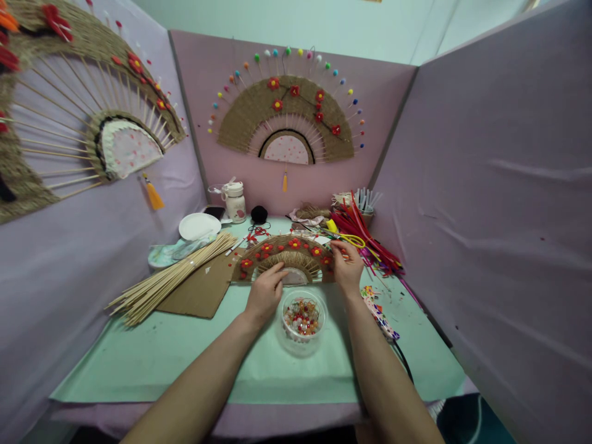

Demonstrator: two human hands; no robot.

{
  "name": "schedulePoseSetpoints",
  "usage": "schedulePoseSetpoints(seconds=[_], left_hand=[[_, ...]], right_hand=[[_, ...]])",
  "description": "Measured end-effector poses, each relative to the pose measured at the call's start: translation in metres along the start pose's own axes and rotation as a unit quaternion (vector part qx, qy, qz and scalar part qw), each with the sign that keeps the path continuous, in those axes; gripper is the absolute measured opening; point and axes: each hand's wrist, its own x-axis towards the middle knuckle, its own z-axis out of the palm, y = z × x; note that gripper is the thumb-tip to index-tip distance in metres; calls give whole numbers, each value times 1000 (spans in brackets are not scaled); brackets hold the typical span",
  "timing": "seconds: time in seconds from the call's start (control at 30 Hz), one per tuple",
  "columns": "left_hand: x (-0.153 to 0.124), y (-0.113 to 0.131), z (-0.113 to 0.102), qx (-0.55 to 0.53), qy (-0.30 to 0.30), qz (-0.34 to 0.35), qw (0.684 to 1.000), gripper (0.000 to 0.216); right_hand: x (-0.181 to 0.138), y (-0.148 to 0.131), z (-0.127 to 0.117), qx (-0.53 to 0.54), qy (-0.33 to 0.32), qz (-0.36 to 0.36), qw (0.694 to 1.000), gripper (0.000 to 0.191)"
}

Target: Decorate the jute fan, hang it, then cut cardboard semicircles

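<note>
A small brown woven fan (287,250) with red felt flowers and pale ribs lies on the table in front of me. My left hand (266,294) rests on its lower middle, fingers stretched out against the ribs near the pale half-round centre (295,276). At the fan's right end, my right hand (346,268) is closed in a pinch; whatever sits between its fingertips is too small to make out. Just below the fan stands a clear round tub (303,350) holding red, orange and clear beads (301,317).
Thin bamboo sticks (176,280) lie over cardboard (197,299) at left. Red pipe cleaners (365,231), yellow-handled scissors (351,239) and a patterned glue gun (382,317) with a cord are at right. A white bottle (235,202) stands behind. Decorated fans (231,126) hang on partitions.
</note>
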Motion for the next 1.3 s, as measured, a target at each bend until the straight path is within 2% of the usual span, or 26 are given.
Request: schedulePoseSetpoints(seconds=[0.27, 1.3], left_hand=[[0, 1, 0, 2, 13, 10, 1000, 35], [0, 1, 0, 1, 0, 1, 1000, 35]], right_hand=[[-1, 2, 0, -2, -1, -4, 1000, 17], [-1, 2, 0, -7, -4, 3, 1000, 19]])
